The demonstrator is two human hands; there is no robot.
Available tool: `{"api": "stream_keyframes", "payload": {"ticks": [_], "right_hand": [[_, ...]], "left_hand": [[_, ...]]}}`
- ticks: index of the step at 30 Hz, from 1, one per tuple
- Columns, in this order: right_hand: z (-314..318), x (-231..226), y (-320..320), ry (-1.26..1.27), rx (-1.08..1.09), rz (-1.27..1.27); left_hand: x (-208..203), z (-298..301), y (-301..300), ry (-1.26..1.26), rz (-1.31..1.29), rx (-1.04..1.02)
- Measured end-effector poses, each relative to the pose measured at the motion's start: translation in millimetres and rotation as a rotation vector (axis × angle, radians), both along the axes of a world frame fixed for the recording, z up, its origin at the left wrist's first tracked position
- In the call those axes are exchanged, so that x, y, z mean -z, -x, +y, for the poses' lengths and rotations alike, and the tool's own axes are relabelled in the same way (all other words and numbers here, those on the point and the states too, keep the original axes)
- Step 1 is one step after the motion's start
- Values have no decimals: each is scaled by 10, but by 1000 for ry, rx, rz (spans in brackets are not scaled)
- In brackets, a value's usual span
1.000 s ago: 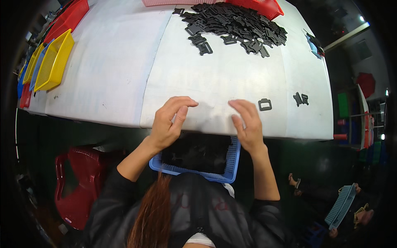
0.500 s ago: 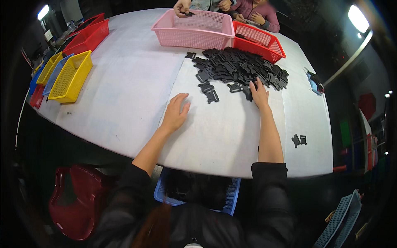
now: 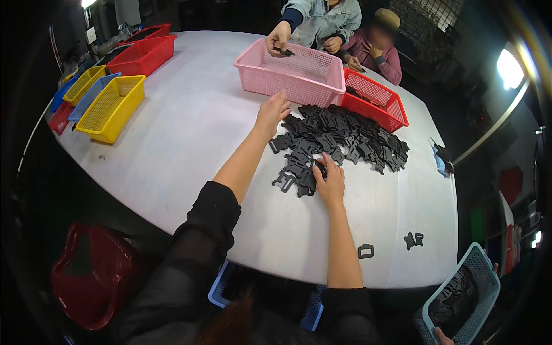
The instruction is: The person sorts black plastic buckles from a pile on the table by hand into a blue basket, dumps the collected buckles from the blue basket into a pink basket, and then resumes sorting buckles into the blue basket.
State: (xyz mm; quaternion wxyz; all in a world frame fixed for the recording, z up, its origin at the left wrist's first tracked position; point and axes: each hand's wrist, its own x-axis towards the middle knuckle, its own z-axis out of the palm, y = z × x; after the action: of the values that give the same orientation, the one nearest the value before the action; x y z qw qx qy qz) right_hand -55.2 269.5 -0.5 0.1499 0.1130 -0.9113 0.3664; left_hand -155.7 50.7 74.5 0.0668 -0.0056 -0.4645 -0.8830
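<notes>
A heap of flat black plastic buckle pieces (image 3: pixel 351 138) lies across the table before me. My left hand (image 3: pixel 272 114) is stretched out to the heap's far left edge, beside the pink basket (image 3: pixel 287 83), its fingers extended and nothing visible in them. My right hand (image 3: pixel 332 183) rests at the near side of the heap, fingers spread, thumb and fingertips touching pieces there. A looser cluster of buckle pieces (image 3: pixel 299 172) spreads just left of that hand. One frame-shaped black piece (image 3: pixel 365 251) lies alone right of my right forearm.
A red basket (image 3: pixel 397 118) with black pieces stands behind the heap. Across the table, a co-worker's hand (image 3: pixel 280 39) holds a black piece over the pink basket. Yellow basket (image 3: pixel 98 123) at left; light-blue basket (image 3: pixel 489 287) of black pieces, held by another hand, lower right.
My left hand has moved forward to the heap's far left edge. My right hand has come left and nearer, and more pieces lie in the near-left cluster. The light-blue basket has swung into fuller view.
</notes>
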Motion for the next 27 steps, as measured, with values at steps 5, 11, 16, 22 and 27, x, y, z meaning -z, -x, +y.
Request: {"api": "stream_keyframes", "payload": {"ticks": [5,11,16,22,27], "right_hand": [[21,10,-38,-32,10,66],[8,13,-2,-56,-12,66],[-29,-39,15,-62,-23,93],[0,80,-3,-76,-13,87],[-7,36,-63,-94,-10,111]], "left_hand": [[-418,-28,688,-232,61,-18],[-521,-30,1167,-262,120,-83],[-597,-80,1448,-441,92,-173],[-359,-285,1454,-439,-3,-227],[-343,-519,1399,-427,-112,-232]]}}
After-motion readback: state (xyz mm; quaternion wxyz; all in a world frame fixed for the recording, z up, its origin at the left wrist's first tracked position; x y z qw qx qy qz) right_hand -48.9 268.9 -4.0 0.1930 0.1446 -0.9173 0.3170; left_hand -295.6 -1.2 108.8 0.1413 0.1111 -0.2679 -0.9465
